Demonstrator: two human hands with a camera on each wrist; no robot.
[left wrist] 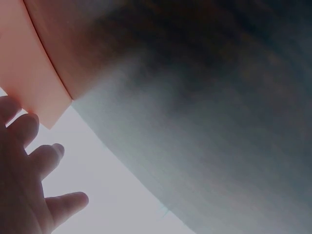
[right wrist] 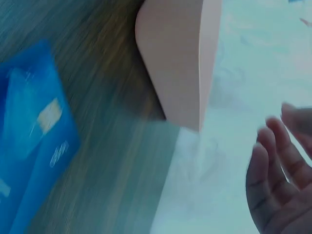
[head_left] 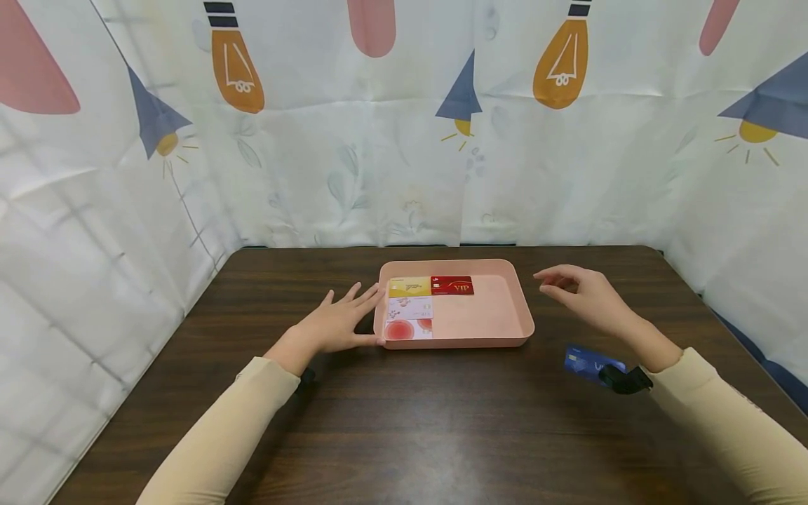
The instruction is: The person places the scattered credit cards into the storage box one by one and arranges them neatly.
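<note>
A shallow pink tray (head_left: 486, 315) lies on the dark wooden table. Along its left side are a yellow card (head_left: 409, 287), a white card (head_left: 410, 308) and a card with red circles (head_left: 407, 330), with a red VIP card (head_left: 452, 285) beside the yellow one. My left hand (head_left: 341, 322) has its fingers spread and touches the tray's left edge. To the right of the tray my right hand (head_left: 583, 294) hovers with bent fingers and holds nothing. Below that hand a blue card (head_left: 583, 361) lies on the table, partly hidden by the black wrist camera; its chip shows in the right wrist view.
The brown table (head_left: 391, 421) reaches back to a white curtain (head_left: 404, 161) printed with lamps and bulbs. More curtain hangs at the left and right sides. A black wrist camera (head_left: 625, 379) sits under the right wrist.
</note>
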